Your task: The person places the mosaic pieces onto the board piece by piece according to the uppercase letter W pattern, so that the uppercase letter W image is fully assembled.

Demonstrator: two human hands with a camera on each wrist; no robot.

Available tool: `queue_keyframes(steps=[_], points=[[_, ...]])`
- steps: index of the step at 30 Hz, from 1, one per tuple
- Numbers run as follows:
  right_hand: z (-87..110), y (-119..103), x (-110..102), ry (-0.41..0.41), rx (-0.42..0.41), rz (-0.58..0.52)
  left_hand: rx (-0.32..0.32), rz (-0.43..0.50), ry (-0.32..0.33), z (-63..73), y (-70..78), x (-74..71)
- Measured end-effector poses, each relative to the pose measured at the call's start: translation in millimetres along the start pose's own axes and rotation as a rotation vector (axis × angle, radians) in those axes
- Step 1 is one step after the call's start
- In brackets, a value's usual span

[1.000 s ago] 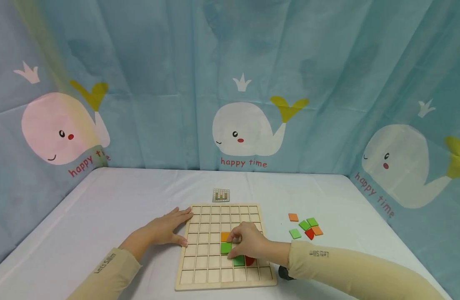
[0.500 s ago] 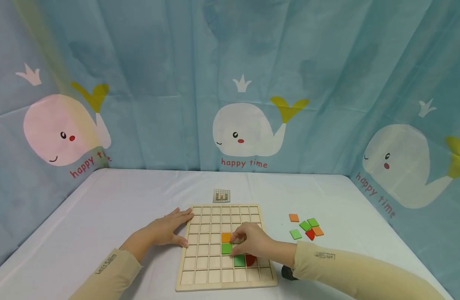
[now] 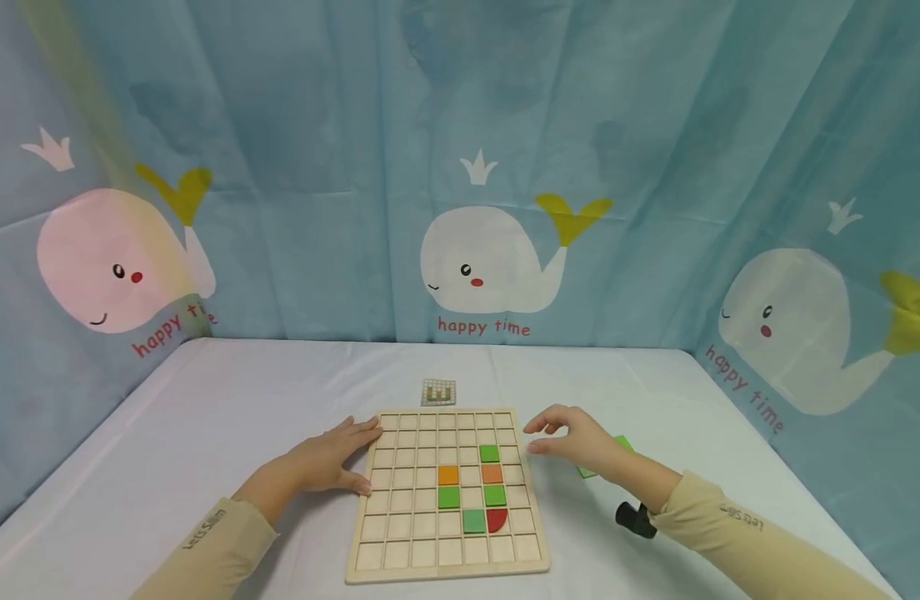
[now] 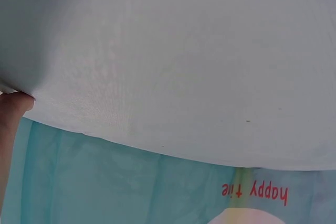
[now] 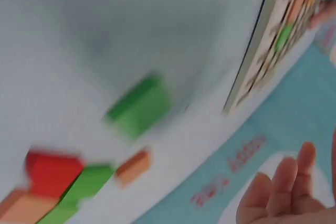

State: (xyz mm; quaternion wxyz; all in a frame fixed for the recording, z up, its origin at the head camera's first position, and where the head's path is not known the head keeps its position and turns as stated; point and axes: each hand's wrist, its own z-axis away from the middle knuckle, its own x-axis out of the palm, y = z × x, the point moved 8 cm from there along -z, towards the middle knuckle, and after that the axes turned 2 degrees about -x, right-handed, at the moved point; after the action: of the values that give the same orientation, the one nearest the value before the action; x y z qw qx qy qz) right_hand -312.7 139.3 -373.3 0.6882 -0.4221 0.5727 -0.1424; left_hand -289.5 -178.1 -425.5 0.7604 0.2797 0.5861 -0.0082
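A wooden grid board (image 3: 411, 575) lies on the white table. My left hand (image 3: 332, 457) rests along its left edge, thumb and fingers spread; the left wrist view catches just one digit of that hand. Just off the board's right edge is my right hand (image 3: 576, 437), fingers loosely bent and nothing between them. On the board sit a green tile (image 3: 489, 453), an orange tile (image 3: 492, 473), a red quarter-round tile (image 3: 497, 520), a teal-green tile (image 3: 473, 522) and several others. Beyond the right wrist lie loose tiles, mostly hidden by the arm in the head view.
In the right wrist view, blurred, are a loose green tile (image 5: 142, 106), a red piece (image 5: 52, 171), an orange tile (image 5: 134, 166) and more green and orange ones. A small pattern card (image 3: 438, 392) lies behind the board. A whale-print curtain (image 3: 317, 250) encloses the table.
My right hand has left the board, moving right and away from me toward the loose tiles. The tiles in the board's right columns now show uncovered. My left hand stays at the edge.
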Motion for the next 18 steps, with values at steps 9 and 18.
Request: queue_keyframes(steps=[9,18], points=[[-8.7,46,-41,-0.069,-0.036,0.006,-0.009,0.013,0.001,1.2,1.7,-2.3],[-22.4,101,-47,-0.258,0.036,0.091,-0.012,0.015,0.005,1.5,0.4,-1.6]])
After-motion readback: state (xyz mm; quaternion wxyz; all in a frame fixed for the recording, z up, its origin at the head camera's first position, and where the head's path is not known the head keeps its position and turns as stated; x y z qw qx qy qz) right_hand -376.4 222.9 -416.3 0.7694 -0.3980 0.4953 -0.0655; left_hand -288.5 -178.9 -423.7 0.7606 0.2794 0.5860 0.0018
